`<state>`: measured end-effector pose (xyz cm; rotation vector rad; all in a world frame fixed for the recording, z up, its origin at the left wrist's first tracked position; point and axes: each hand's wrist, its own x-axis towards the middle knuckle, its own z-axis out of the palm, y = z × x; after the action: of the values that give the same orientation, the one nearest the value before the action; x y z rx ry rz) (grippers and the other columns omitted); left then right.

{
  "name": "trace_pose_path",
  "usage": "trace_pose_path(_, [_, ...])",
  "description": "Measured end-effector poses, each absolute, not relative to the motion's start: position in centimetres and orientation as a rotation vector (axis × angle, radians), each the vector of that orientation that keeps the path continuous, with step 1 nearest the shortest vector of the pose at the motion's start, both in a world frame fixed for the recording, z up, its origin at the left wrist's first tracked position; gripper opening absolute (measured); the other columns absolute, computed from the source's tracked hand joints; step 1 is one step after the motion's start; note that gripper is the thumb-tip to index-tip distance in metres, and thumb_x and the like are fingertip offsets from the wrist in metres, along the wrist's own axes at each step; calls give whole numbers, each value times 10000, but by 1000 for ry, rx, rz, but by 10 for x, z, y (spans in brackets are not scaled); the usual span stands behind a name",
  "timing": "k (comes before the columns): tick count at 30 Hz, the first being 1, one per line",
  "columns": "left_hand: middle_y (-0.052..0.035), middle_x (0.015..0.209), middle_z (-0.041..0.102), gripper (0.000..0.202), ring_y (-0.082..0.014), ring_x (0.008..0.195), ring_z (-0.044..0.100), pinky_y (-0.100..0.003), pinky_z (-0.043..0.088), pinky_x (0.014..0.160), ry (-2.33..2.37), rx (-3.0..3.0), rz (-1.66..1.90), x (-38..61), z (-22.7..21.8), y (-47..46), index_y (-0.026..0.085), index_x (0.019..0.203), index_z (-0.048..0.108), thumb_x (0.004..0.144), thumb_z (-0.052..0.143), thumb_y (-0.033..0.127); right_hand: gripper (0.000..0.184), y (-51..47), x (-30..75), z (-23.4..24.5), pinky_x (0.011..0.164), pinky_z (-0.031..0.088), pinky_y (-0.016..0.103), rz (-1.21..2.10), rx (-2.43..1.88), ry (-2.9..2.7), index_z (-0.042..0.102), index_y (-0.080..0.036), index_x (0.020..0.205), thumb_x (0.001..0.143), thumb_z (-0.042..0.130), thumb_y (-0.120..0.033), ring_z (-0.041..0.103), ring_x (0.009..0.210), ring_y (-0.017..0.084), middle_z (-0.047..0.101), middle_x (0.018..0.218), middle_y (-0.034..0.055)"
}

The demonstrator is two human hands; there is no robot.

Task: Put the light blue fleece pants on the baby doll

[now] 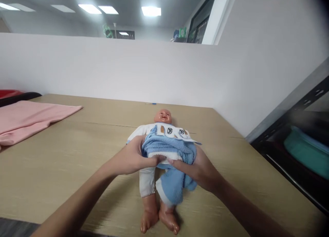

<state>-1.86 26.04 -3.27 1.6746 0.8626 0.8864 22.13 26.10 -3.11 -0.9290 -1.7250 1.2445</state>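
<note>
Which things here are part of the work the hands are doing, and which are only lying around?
In use:
- baby doll, on its back on the wooden table
- blue knitted garment, bunched at the doll's waist
- left hand and right hand, both gripping the garment

Lying about:
- pink cloth, far left
- teal tub on the black shelf

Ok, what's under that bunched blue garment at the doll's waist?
Under the blue garment lies the doll, with a white legging showing on one leg. Both hands grip the bunch; the belly is covered.
</note>
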Motion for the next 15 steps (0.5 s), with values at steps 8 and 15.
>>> trace_pose_path(8, [-45,1114,769,321,-268,1032,706,-347,529,860,1452,1690,1160,5,-79,193,215,1208,654,901,627,305,348,218,218,-58,941,627,454,1069,-1227,-1687,748,-190,1106,824,741,-393,778,1055,330,835,1108,99])
trace_pose_path(15, [-24,943,724,257,-270,891,672,-362,469,801,1550,1611,976,-3,-108,185,207,1095,629,874,602,336,216,224,216,-84,845,596,411,916,-1427,-1872,740,-184,996,802,737,-280,771,940,295,829,1004,100])
